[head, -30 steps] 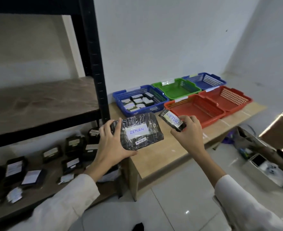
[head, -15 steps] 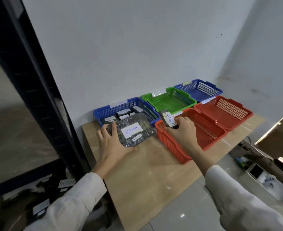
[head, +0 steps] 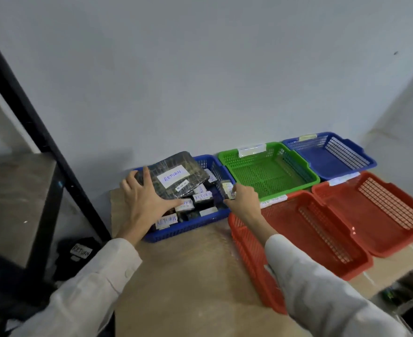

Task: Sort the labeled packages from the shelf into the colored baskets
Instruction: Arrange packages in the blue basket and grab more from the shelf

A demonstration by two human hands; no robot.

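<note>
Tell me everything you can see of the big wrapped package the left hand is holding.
The large package is a flat, dark rectangular parcel wrapped in glossy, crinkled clear film. A white label on top reads RETURN in blue handwriting; a smaller white sticker below it is unreadable. It lies tilted over the back of the left blue basket, seemingly on the smaller packages there. The left hand grips its near left edge, fingers spread on top.

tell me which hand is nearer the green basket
Right. The right hand pinches a small package close beside the green basket; the left hand grips the large package over the left blue basket, farther off.
</note>
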